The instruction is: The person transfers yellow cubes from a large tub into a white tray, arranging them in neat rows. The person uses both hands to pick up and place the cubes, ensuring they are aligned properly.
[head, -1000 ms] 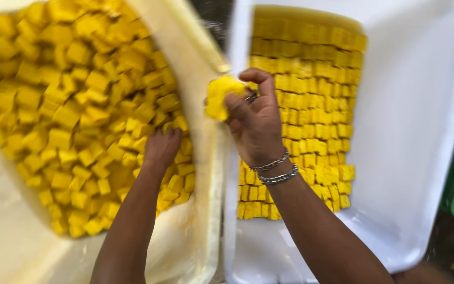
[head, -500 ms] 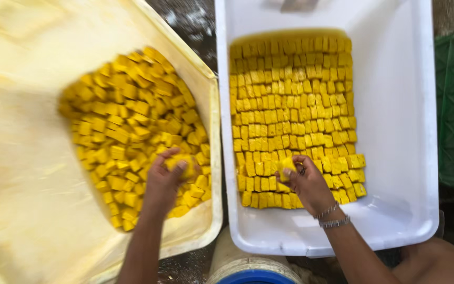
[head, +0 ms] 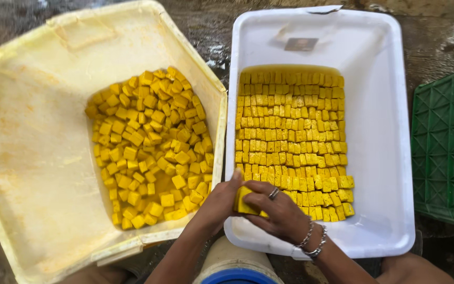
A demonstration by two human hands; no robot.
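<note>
- Since half a second ago the left hand has left the loose pile and crossed to the near left corner of the white tub, where it now meets the right hand; the view has also drawn back, showing both tubs whole.
- At the left of the frame sits a cream, yellow-stained plastic tub, tilted, with a loose heap of small yellow cubes gathered in its lower right part.
- Low in the middle, the left hand is closed on a small stack of yellow cubes, fingers pressed against its left side.
- The stack sits at the lower left corner of the packed rows, just above the white tub's near rim.
- The right hand, with a ring and metal bracelets, wraps over the same stack from the right and grips it.
- Right of centre stands a white rectangular plastic tub holding yellow cubes in tight, even rows.
- At the far right edge lies a green plastic lattice crate, just beside the white tub.
- At the bottom edge a blue-rimmed round container shows between the arms.
</note>
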